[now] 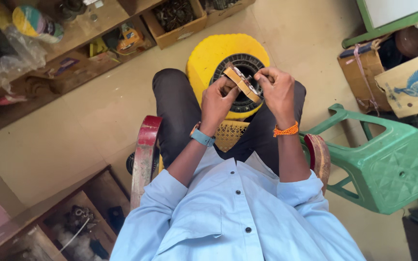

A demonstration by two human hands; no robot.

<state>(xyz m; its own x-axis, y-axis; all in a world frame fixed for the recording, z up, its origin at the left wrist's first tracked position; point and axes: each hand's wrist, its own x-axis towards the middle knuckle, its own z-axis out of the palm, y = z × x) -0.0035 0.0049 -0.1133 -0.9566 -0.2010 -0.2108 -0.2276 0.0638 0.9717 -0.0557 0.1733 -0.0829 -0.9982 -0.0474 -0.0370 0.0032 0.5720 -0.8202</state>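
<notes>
Left hand (217,98) and right hand (276,88) both grip a small tan part (240,82) above the yellow stool (209,58); green stool (393,164) nearby right.

The small flat part (242,83) sits between the left hand (217,102) and the right hand (277,90), above the person's lap. Beyond the knees a round stool (209,55) stands on the floor (73,130). A plastic stool (393,164) lies tipped over to the right, shelves (68,43) to the left.
</notes>
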